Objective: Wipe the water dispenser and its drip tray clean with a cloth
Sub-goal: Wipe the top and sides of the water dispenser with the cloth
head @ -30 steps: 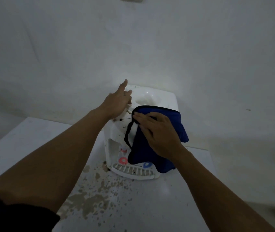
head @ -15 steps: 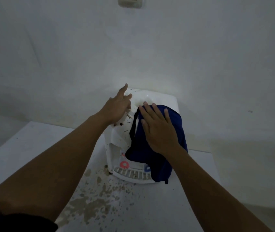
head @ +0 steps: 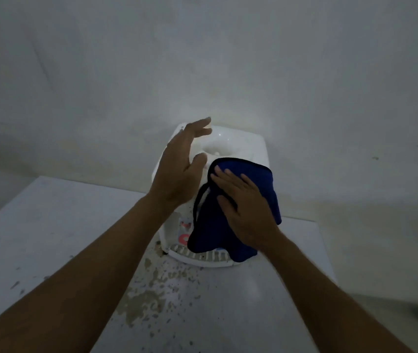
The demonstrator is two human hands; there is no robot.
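Two hands at dispenser [head: 243, 146]: right hand [head: 247, 210] flat, fingers straight, pressing cloth [head: 266, 184] on top front edge; left hand [head: 180, 171] released, hovering. Drip tray [head: 200, 258] lies below, nearer right hand.

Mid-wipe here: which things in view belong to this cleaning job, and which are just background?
Part of the job:
- water dispenser
- drip tray at its front base
- blue cloth, draped over the dispenser's front
- right hand, pressing flat on the cloth
- left hand, open at the dispenser's left side

Just there:
- white table
- brown stains on it
- wall
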